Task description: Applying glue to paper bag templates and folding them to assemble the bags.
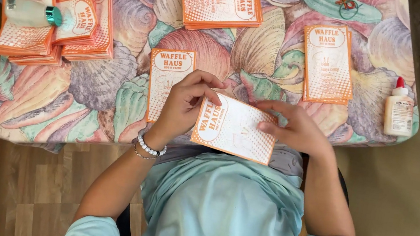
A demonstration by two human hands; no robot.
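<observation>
Head view: orange-and-white paper sleeve [235,128], pinched flat by left hand [185,103] and right hand [295,127] at near table [108,112] edge; matching stacks [56,18] far left, glue bottle [399,113] right, within reach.

two glue bottles [399,111], two teal-capped bottles [32,12], two hands [183,105].

A desk [108,112] under a shell-patterned cloth carries stacks of orange-and-white bags [56,18] at far left, another stack [221,4] at far middle and a single bag [328,64] toward the right. A white glue bottle [399,111] with a red tip lies near the right edge. Rubber bands [347,4] lie far right. A teal-capped bottle [31,12] rests on the left stacks.
</observation>
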